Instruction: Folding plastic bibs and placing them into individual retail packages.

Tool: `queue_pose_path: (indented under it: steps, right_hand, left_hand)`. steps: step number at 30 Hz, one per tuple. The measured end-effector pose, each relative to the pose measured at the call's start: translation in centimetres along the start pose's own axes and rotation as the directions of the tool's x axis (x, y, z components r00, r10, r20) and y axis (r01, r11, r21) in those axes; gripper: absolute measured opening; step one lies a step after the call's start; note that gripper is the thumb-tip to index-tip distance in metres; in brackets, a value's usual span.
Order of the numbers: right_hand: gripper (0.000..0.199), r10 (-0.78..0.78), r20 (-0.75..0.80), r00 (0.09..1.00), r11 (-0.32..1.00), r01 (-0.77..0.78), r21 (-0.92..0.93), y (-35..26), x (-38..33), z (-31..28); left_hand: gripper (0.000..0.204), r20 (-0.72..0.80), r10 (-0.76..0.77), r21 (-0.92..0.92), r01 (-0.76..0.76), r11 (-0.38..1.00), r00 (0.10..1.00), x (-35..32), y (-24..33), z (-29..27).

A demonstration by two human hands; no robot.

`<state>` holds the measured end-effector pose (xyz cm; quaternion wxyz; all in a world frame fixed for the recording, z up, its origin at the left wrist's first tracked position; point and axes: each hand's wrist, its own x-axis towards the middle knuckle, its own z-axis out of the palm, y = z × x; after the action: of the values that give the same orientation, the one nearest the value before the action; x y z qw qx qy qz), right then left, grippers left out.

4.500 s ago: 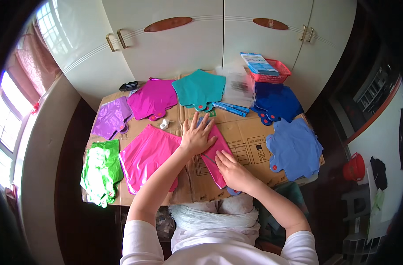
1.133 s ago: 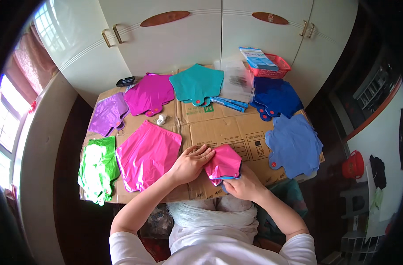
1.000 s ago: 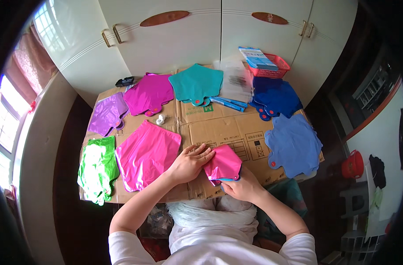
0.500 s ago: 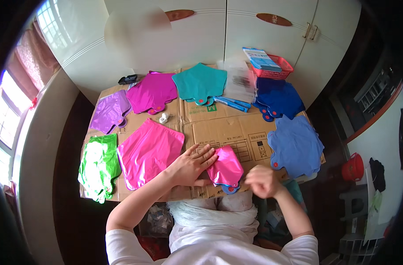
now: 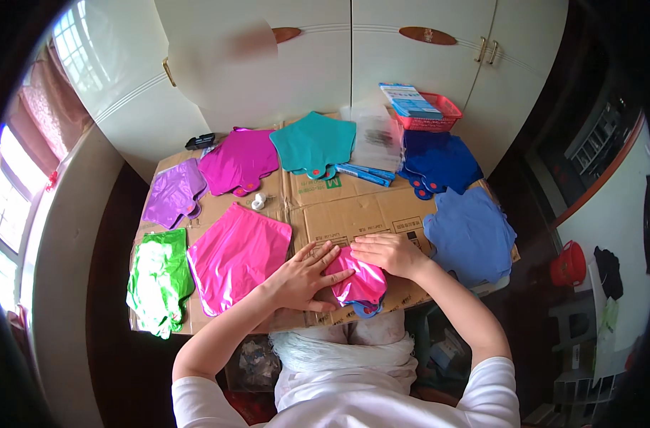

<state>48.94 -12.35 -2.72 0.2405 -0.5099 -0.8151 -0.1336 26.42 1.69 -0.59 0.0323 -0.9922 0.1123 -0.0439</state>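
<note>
A folded, shiny pink foil piece (image 5: 362,284), which looks like a flat foil balloon, lies at the table's front edge. A blue tab (image 5: 368,311) with a red dot sticks out below it. Flat across its left side rests my left hand (image 5: 301,281), fingers spread and thumb apart. My right hand (image 5: 391,255) lies along its upper edge with fingers stretched out, touching the foil. Left of my hands is a bigger pink foil stack (image 5: 241,258), with a green foil stack (image 5: 157,278) beyond it. Periwinkle foil pieces (image 5: 469,237) lie right of my right hand.
Cardboard (image 5: 325,214) covers the table. Purple (image 5: 173,191), magenta (image 5: 239,160), teal (image 5: 314,143) and navy (image 5: 442,162) stacks line the back. Near them are blue packets (image 5: 365,175), clear bags (image 5: 377,135), a red basket (image 5: 446,113) and a small white object (image 5: 258,202).
My right hand has moved up and left from beside the table edge onto the pink foil piece, and its curled fingers have straightened. My left hand stays on the foil. The view has shifted slightly.
</note>
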Motion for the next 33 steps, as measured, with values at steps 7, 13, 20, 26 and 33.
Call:
queue_pose_path:
  steps: [7, 13, 20, 26, 33]
  right_hand:
    - [0.016, -0.098, -0.059, 0.993, 0.983, 0.087, -0.164, -0.2, 0.9, 0.1]
    - [0.024, -0.077, -0.045, 0.996, 0.995, 0.074, -0.064, -2.4, -0.2, -1.3]
    - [0.032, 0.066, 0.094, 0.993, 0.996, -0.060, -0.063, -4.1, -1.8, -1.6]
    - [0.073, 0.115, 0.289, 0.950, 0.991, -0.129, 0.028, -5.1, -1.7, -3.0]
    - [0.055, 0.056, 0.345, 0.937, 0.991, -0.009, -0.137, -7.9, -3.3, -3.3]
  left_hand:
    - [0.086, -0.040, -0.061, -0.182, 0.053, 0.982, 0.997, -0.2, -0.1, 0.8]
    - [0.083, -0.017, -0.028, -0.119, 0.026, 0.993, 0.999, -0.3, -0.1, 0.6]
    - [0.080, 0.013, -0.017, -0.090, 0.018, 0.996, 1.000, -0.2, -0.1, 0.6]
    - [0.080, 0.037, -0.043, -0.079, 0.046, 0.996, 0.998, -0.2, 0.4, -0.2]
    - [0.088, 0.052, -0.046, -0.088, 0.051, 0.995, 0.998, -1.6, 4.8, -1.3]
